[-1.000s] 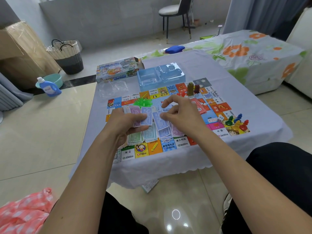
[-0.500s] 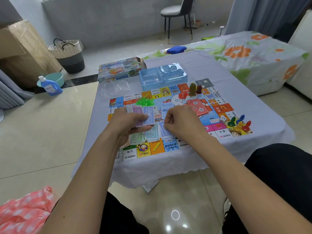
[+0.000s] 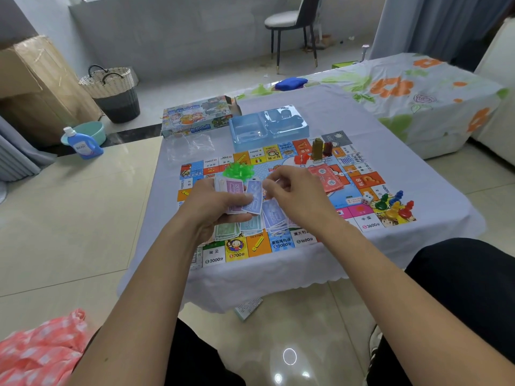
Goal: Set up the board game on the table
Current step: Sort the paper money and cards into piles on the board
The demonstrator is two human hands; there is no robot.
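A colourful game board (image 3: 359, 179) lies flat on the cloth-covered table (image 3: 334, 112). My left hand (image 3: 214, 207) holds a fan of purple paper money notes (image 3: 237, 190) above the board's near side. My right hand (image 3: 295, 196) hovers just right of the fan, fingers pinched at the top edge of a blue note. Sorted piles of notes (image 3: 259, 224) lie on the board under both hands, green at left, blue-purple at right. Green plastic houses (image 3: 238, 171) sit behind the hands. Red cards (image 3: 324, 178), coloured pawns (image 3: 395, 204) and a die (image 3: 367, 198) rest on the board's right side.
A blue plastic tray (image 3: 267, 126) and the game box (image 3: 195, 115) stand at the table's far side, with a clear plastic bag (image 3: 189, 147) beside them. Tall brown and red pieces (image 3: 320, 149) stand near the far board edge. A paper slip (image 3: 248, 307) lies on the floor under the table.
My right hand has lifted from the blue note pile on the board and moved up to the fan of notes in my left hand.
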